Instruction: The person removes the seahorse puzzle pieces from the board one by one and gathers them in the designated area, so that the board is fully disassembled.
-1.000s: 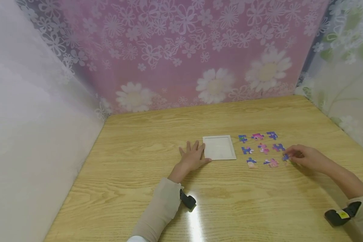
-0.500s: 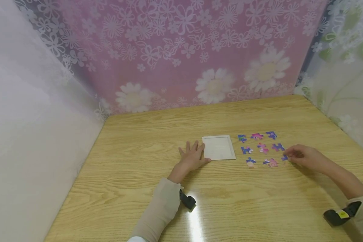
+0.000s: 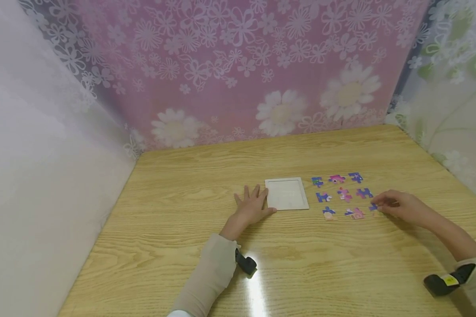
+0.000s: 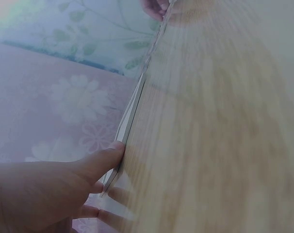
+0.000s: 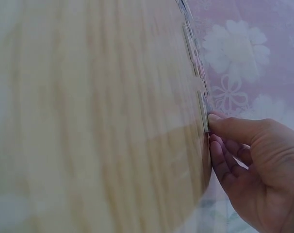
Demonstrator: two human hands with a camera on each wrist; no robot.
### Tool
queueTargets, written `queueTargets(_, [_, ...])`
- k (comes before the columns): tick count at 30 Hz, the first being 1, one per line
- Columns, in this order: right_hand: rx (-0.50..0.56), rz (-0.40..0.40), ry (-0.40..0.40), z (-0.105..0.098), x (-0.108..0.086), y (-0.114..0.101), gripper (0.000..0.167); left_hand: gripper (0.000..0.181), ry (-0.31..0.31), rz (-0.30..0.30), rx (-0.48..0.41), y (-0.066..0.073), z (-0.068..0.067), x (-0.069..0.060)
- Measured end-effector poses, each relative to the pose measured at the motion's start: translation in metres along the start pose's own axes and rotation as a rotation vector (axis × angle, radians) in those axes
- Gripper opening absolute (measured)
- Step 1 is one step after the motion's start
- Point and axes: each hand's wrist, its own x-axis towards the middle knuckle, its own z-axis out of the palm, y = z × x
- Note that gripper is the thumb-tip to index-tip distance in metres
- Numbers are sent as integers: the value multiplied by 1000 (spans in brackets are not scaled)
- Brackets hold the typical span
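My left hand (image 3: pixel 251 208) rests on the table with fingers spread, touching the left edge of a square white puzzle tray (image 3: pixel 287 193). In the left wrist view its thumb (image 4: pixel 106 160) lies along the tray's edge. To the right of the tray, several purple, blue and pink jigsaw pieces lie in three rows, among them a pink piece (image 3: pixel 344 194). At the lower right of this group, my right hand (image 3: pixel 406 209) pinches a jigsaw piece (image 3: pixel 373 207) partly covered by the fingers. In the right wrist view the thumb (image 5: pixel 229 126) presses the piece's near edge on the table.
The wood-grain table (image 3: pixel 301 264) extends around both hands. A pink flowered curtain (image 3: pixel 238 70) stands behind it, with a white wall (image 3: pixel 43 176) at the left and a pale leafy curtain (image 3: pixel 460 110) at the right. Black wrist cameras (image 3: pixel 442 284) sit on both sleeves.
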Motion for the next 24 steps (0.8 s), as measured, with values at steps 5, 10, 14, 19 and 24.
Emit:
queueTargets(5, [-2, -12, 0, 0, 0, 0, 17, 73, 2, 1, -11, 0, 0, 0])
queueTargets(10, [7, -5, -9, 0, 0, 0, 17, 74, 4, 6, -13, 0, 0, -1])
queueTargets(14, [12, -7, -6, 0, 0, 0, 16, 73, 3, 9, -10, 0, 0, 0])
queueTargets(19, [11, -28, 1, 0, -1, 0, 16, 73, -2, 6, -4, 0, -1, -1])
queueTargets(24, [18, -37, -3, -1, 0, -1, 16, 73, 2, 4, -11, 0, -2, -2])
